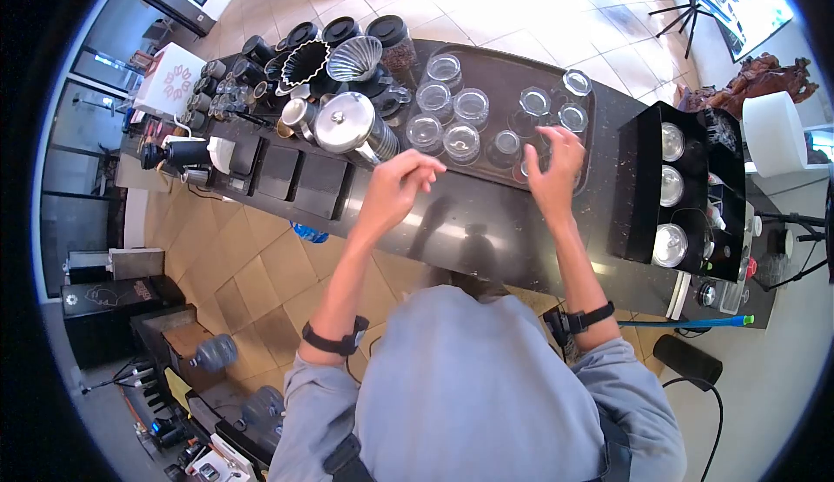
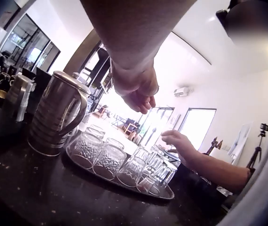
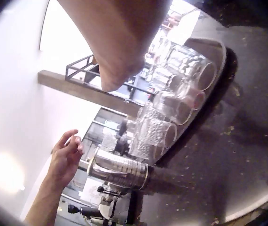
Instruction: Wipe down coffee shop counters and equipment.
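My left hand [image 1: 398, 188] hovers over the near edge of the counter with loosely bent fingers and nothing in them. Beside it stands a ribbed metal pitcher [image 1: 346, 124] with a lid and handle. Over the right part of the dark tray [image 1: 501, 63] is my right hand [image 1: 556, 169], thumb and fingers spread apart. Several textured glasses [image 2: 109, 157] stand upside down on the tray's left side. More glasses [image 1: 534, 102], slimmer ones among them, stand on its right side, some partly behind the right hand. In the left wrist view the right hand [image 2: 183, 145] shows above the glasses' tops.
Left of the pitcher are a small metal jug [image 1: 298, 113], coffee drippers [image 1: 354, 58], lidded jars [image 1: 393, 43] and flat black scales [image 1: 320, 185]. A black organizer [image 1: 643, 187] with round-lidded containers stands on the right. Tiled floor [image 1: 261, 260] lies below the counter.
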`<action>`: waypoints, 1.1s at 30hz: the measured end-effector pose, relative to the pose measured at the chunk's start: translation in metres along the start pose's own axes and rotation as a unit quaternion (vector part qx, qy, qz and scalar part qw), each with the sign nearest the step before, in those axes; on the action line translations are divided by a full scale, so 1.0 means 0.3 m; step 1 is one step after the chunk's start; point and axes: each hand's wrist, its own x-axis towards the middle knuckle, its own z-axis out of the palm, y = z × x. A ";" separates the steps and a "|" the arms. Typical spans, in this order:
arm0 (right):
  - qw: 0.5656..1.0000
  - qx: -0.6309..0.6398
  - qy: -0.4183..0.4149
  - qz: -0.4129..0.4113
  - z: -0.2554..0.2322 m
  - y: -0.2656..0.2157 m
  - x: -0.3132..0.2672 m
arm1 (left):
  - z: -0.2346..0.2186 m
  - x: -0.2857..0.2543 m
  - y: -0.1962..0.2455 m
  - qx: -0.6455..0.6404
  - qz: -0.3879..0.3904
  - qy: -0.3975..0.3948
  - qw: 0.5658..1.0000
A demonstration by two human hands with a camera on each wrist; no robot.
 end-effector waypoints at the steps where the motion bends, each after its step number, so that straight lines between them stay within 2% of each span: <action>1: 0.998 0.052 -0.027 -0.018 0.040 -0.039 0.037 | -0.002 0.029 0.004 -0.005 0.012 -0.001 1.000; 2: 0.995 0.085 -0.056 -0.018 0.086 -0.072 0.071 | -0.003 0.061 0.008 -0.010 0.028 -0.002 1.000; 3: 0.989 0.116 -0.085 -0.019 0.132 -0.097 0.107 | 0.004 0.084 -0.007 -0.018 -0.004 -0.026 0.999; 4: 0.987 0.119 -0.097 -0.043 0.193 -0.106 0.148 | 0.026 0.104 -0.035 -0.018 0.001 -0.028 0.999; 6: 0.988 0.088 -0.110 -0.064 0.291 -0.124 0.222 | 0.084 0.144 -0.123 0.192 0.128 -0.005 0.973; 7: 0.985 0.071 -0.149 -0.056 0.339 -0.132 0.259 | 0.108 0.154 -0.181 0.226 0.078 -0.041 0.970; 8: 0.979 0.054 -0.190 -0.047 0.379 -0.135 0.287 | 0.139 0.149 -0.225 0.220 0.080 -0.042 0.971; 10: 0.976 0.009 -0.215 -0.041 0.451 -0.132 0.347 | 0.191 0.142 -0.274 0.444 0.061 -0.004 0.894; 11: 0.970 -0.028 -0.238 -0.031 0.482 -0.131 0.376 | 0.205 0.150 -0.287 0.434 0.000 -0.056 0.899; 12: 0.971 -0.035 -0.234 -0.033 0.509 -0.131 0.400 | 0.214 0.153 -0.282 0.430 -0.016 -0.058 0.901; 15: 0.929 -0.108 -0.353 0.036 0.588 -0.118 0.464 | 0.233 0.163 -0.292 0.429 -0.027 -0.063 0.901; 20: 0.902 -0.087 -0.422 -0.012 0.740 -0.030 0.536 | 0.207 0.189 -0.294 0.356 -0.070 -0.113 0.925; 23: 0.847 -0.068 -0.527 -0.004 0.777 -0.005 0.598 | 0.191 0.186 -0.298 0.343 -0.060 -0.124 0.929; 24: 0.844 -0.071 -0.531 -0.002 0.776 -0.016 0.615 | 0.185 0.182 -0.293 0.349 -0.052 -0.136 0.926; 26: 0.785 -0.142 -0.603 -0.007 0.763 -0.047 0.646 | 0.183 0.178 -0.292 0.332 -0.042 -0.127 0.934; 28: 0.781 -0.142 -0.609 0.012 0.772 -0.050 0.645 | 0.188 0.171 -0.294 0.342 -0.026 -0.114 0.932; 30: 0.772 -0.161 -0.614 -0.027 0.775 -0.054 0.672 | 0.187 0.178 -0.295 0.330 -0.022 -0.112 0.937; 33: 0.793 -0.148 -0.590 -0.024 0.773 -0.047 0.703 | 0.179 0.178 -0.296 0.308 -0.018 -0.111 0.945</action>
